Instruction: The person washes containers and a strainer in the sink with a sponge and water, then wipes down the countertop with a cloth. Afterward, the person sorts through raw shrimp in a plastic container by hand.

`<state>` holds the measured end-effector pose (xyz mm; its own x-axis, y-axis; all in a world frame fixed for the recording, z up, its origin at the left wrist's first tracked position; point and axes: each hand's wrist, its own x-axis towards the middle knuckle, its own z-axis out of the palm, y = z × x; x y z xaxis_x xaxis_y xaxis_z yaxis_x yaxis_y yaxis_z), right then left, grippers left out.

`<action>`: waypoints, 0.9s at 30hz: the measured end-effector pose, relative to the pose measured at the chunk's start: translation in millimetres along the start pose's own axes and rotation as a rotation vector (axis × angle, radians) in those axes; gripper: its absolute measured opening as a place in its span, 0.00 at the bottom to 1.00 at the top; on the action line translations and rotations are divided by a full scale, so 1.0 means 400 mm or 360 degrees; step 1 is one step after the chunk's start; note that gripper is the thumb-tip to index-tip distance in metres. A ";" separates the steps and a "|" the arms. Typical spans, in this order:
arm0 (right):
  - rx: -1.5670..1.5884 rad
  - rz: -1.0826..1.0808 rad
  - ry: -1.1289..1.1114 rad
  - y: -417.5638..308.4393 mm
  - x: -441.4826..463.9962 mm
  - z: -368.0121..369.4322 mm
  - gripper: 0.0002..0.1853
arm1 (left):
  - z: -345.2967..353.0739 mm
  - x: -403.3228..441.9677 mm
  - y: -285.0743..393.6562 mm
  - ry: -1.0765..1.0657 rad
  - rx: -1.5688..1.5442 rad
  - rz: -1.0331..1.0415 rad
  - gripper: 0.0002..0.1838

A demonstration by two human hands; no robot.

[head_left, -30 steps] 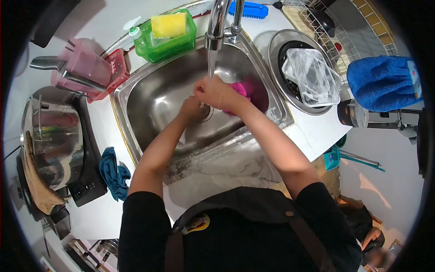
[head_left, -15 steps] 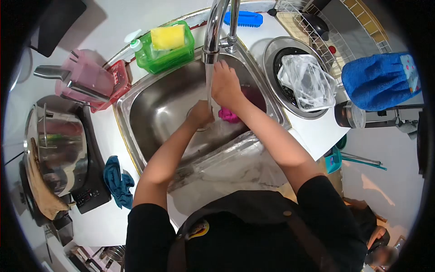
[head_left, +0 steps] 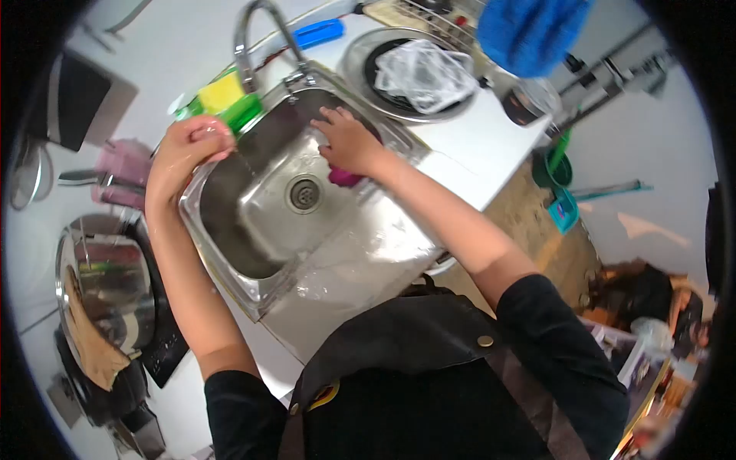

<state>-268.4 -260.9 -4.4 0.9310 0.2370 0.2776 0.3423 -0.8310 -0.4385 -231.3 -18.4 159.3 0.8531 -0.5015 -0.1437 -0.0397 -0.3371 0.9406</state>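
My left hand (head_left: pixel 188 149) is raised over the left rim of the steel sink (head_left: pixel 264 287), beside the green holder (head_left: pixel 241 113) with a yellow sponge (head_left: pixel 220 93). Its fingers are curled, and whether they hold anything is hidden. Inside the sink, on the right, my right hand (head_left: pixel 346 140) has its fingers spread. A magenta cloth (head_left: pixel 343 178) lies just below that hand, partly covered by it. The drain (head_left: pixel 304 194) shows in the basin. No stream runs from the faucet (head_left: pixel 242 57).
Right of the sink, a round tray (head_left: pixel 356 57) bears clear plastic containers (head_left: pixel 425 75). A blue brush (head_left: pixel 319 33) lies behind the faucet. At left are a pink knife holder (head_left: pixel 123 172) and a steel pot (head_left: pixel 115 287). Another person (head_left: pixel 648 295) is at far right.
My left hand has left the basin and moved up and left. My right hand has opened out near the cloth. The water has stopped, and the camera view has shifted and tilted.
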 end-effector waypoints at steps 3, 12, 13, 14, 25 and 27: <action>0.0289 0.0104 0.0330 -0.033 -0.179 -0.093 0.21 | 0.073 0.011 -0.228 -0.0041 -0.0966 0.0016 0.05; -0.0220 0.1179 0.0692 -0.078 -0.961 -0.146 0.17 | 0.187 -0.051 -0.443 0.0084 0.0427 -0.0200 0.04; -0.0289 0.1286 0.0637 -0.085 -1.044 -0.125 0.17 | 0.197 -0.064 -0.393 0.0099 0.0282 -0.0121 0.04; -0.0301 0.1410 0.0568 -0.088 -1.140 -0.089 0.17 | 0.225 -0.090 -0.325 0.0116 0.0162 -0.0100 0.04; 0.0499 0.2419 -0.0533 -0.076 -1.839 0.065 0.16 | 0.937 -0.318 -0.322 -0.1346 -0.0417 -0.0585 0.08; 0.0558 0.2470 -0.0208 -0.071 -1.879 -0.008 0.15 | 1.018 -0.272 -0.384 -0.1220 -0.0440 -0.0781 0.11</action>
<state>-978.2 -416.9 -198.0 0.3865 -0.6354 -0.6685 -0.9109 -0.1494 -0.3846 -529.8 -236.3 -94.5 0.1646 -0.7733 -0.6123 0.4404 -0.4979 0.7471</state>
